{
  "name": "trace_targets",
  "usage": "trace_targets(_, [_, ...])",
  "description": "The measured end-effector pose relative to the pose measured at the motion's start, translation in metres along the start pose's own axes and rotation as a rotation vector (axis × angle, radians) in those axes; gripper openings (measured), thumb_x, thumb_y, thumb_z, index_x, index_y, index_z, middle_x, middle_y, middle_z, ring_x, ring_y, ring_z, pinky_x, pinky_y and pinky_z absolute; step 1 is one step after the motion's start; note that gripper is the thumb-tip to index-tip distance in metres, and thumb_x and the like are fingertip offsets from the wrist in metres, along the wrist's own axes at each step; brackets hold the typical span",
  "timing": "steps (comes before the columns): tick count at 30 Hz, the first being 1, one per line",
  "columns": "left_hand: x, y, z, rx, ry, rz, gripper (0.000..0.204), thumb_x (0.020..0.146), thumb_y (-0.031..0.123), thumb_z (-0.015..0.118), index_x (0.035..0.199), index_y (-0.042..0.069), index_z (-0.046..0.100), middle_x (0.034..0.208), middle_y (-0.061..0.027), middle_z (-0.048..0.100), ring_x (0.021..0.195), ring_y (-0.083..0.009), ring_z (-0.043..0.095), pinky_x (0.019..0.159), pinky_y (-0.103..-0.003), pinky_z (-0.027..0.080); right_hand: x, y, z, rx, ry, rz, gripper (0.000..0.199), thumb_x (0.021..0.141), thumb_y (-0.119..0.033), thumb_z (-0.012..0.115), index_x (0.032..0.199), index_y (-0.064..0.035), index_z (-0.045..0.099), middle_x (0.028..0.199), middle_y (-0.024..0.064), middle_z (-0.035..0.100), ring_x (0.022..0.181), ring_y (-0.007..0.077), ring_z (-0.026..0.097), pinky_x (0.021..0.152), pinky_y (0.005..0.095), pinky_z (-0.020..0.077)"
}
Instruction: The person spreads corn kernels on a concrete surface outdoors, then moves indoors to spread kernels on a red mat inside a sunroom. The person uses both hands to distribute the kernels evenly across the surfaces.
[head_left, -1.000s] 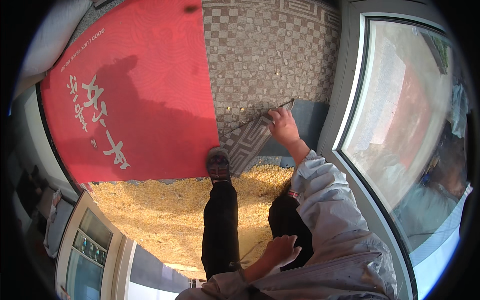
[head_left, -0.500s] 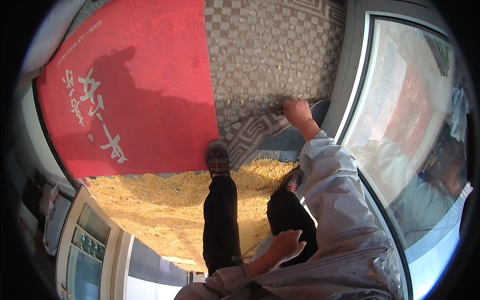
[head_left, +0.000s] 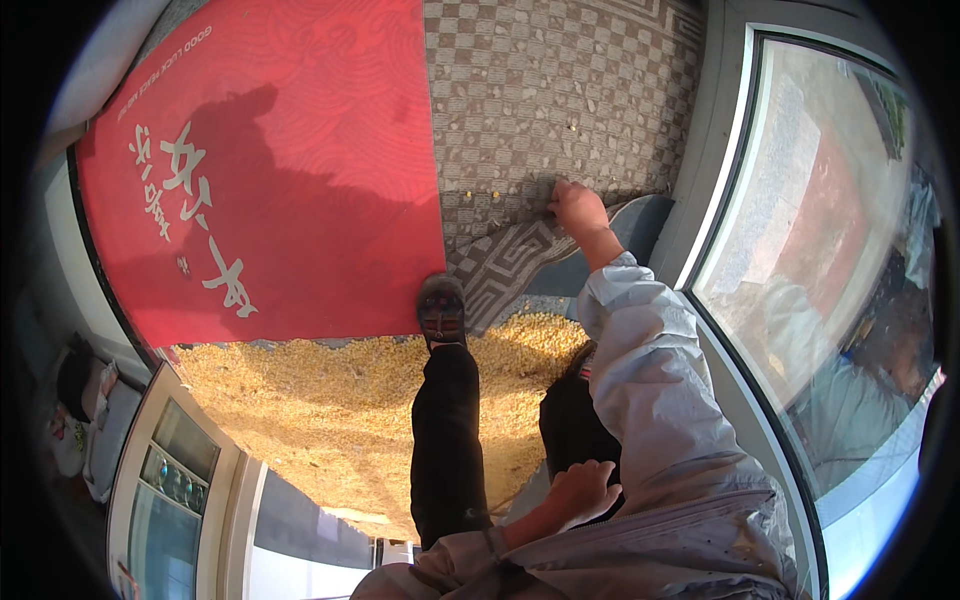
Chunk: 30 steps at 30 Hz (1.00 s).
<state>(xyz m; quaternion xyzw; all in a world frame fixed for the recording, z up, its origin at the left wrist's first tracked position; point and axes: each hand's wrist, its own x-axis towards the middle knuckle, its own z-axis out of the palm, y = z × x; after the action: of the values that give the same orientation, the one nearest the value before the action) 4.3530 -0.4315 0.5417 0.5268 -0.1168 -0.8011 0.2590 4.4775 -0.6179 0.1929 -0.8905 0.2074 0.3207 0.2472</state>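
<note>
My right hand (head_left: pixel 577 210) reaches down onto a brown-and-grey checkered mat (head_left: pixel 560 90). Its fingers are pinched together at the surface; whatever lies between them is hidden. The near strip of the mat is creased and folded, and its scroll-patterned border (head_left: pixel 515 260) lies askew. A smooth blue-grey surface (head_left: pixel 585 272) shows beside this fold. A few loose yellow kernels (head_left: pixel 571 127) are scattered on the mat, left of and beyond the hand. In front of my body, my left hand (head_left: pixel 580 490) hangs above my bent right leg, fingers loosely apart and holding nothing.
A red mat (head_left: pixel 330 270) with white characters adjoins on the left. Yellow kernels, looking like corn, form a wide layer (head_left: pixel 300 410) behind my left shoe (head_left: pixel 441 308). A glass door (head_left: pixel 800 230) in a pale frame stands close on the right. Another framed door (head_left: pixel 165 490) is at lower left.
My right hand has shifted left across the checkered mat, and its fingers have drawn together against the surface. My left hand stays nearly in place. The whole view has shifted slightly.
</note>
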Motion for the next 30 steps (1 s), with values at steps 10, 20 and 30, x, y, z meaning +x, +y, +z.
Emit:
trace_targets(10, [0.005, -0.011, 0.016, 0.037, 0.005, 0.049, 0.042, 0.084, 0.038, 0.055, 0.112, 0.007, 0.052, 0.101, -0.0171, 0.059, 0.093, -0.0363, 0.059, 0.074, -0.053, 0.047, -0.015, -0.003, -0.013, 0.245, 0.181, 0.070, 0.015, 0.069, -0.018, 0.064, 0.077, -0.0056, 0.060, 0.075, 0.0126, 0.064, 0.075, 0.0329, 0.062, 0.070, 0.0411, 0.0501])
trace_targets(20, [0.000, -0.015, 0.015, 0.016, 0.048, 0.096, 0.042, 0.084, 0.037, 0.055, 0.112, 0.006, 0.052, 0.097, -0.0167, 0.059, 0.090, -0.0359, 0.059, 0.070, -0.052, 0.048, -0.012, 0.003, -0.015, 0.154, 0.364, 0.099, 0.028, 0.070, -0.018, 0.073, 0.089, -0.0045, 0.058, 0.093, 0.0141, 0.059, 0.085, 0.0332, 0.058, 0.076, 0.0405, 0.0481])
trace_targets(30, [-0.005, -0.012, 0.002, -0.045, -0.048, 0.067, 0.042, 0.084, 0.036, 0.053, 0.114, 0.006, 0.051, 0.102, -0.0167, 0.058, 0.094, -0.0357, 0.058, 0.075, -0.053, 0.046, -0.008, 0.005, -0.010, 0.197, 0.160, 0.116, 0.027, 0.066, -0.012, 0.075, 0.085, -0.0030, 0.058, 0.083, 0.0136, 0.062, 0.082, 0.0313, 0.060, 0.072, 0.0392, 0.0485])
